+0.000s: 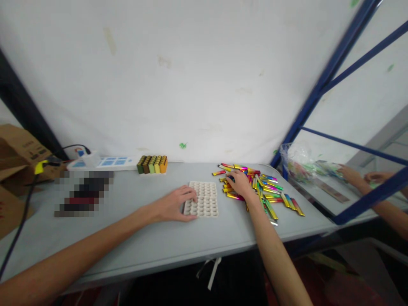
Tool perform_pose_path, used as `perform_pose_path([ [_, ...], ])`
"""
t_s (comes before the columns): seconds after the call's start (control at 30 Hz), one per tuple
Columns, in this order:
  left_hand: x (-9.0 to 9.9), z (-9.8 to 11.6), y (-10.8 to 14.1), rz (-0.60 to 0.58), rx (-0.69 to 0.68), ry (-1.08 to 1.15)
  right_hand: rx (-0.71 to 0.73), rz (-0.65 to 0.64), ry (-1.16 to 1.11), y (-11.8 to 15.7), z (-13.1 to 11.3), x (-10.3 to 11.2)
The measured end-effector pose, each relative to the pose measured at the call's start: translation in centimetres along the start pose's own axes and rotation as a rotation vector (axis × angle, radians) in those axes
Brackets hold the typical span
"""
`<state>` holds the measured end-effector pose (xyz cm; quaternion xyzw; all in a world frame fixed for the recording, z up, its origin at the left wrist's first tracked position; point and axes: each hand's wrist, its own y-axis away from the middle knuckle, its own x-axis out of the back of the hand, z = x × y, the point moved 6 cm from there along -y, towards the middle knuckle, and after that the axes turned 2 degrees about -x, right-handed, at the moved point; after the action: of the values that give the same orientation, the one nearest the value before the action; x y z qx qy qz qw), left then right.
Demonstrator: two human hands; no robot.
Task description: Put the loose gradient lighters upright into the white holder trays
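A white tray (208,199) with rows of small oval pockets lies flat on the grey table. My left hand (178,205) holds its left side, fingertips over the pockets and thumb at the near left corner. To the right of the tray is a loose pile of shiny, slim, rainbow-coloured pieces shaped like lighters (269,197). My right hand (239,182) is at the pile's left part with fingers curled down among the pieces. What its fingertips pinch, if anything, is hidden.
At the back left stands a block of upright green, brown, yellow and orange pieces (152,165). Behind it to the left are a white power strip (116,163) and cardboard boxes (24,148). A blue metal frame (306,106) borders the right side; another person's hands (350,175) work beyond it.
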<state>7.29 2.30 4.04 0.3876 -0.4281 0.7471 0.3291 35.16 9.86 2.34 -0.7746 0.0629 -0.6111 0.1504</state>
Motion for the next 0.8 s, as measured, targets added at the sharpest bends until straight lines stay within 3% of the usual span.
perform_pose_path([
  [0.13,0.1,0.4,-0.1,-0.002,0.004,0.002,0.06,0.046,0.029,-1.0,-1.1,0.3],
  [0.33,0.3,0.5,-0.2,0.014,-0.004,0.009,0.213,-0.105,0.069,-5.1,-4.0,-1.4],
  [0.5,0.2,0.4,-0.1,0.004,0.011,-0.006,0.229,-0.114,0.025,-6.6,-5.5,-2.4],
  [0.63,-0.2,0.1,0.1,0.036,0.057,-0.034,0.26,-0.031,-0.051,-5.8,-6.3,-1.2],
  [0.8,-1.2,0.1,0.3,0.091,0.079,-0.089,0.319,0.153,-0.41,-4.1,-7.5,1.9],
])
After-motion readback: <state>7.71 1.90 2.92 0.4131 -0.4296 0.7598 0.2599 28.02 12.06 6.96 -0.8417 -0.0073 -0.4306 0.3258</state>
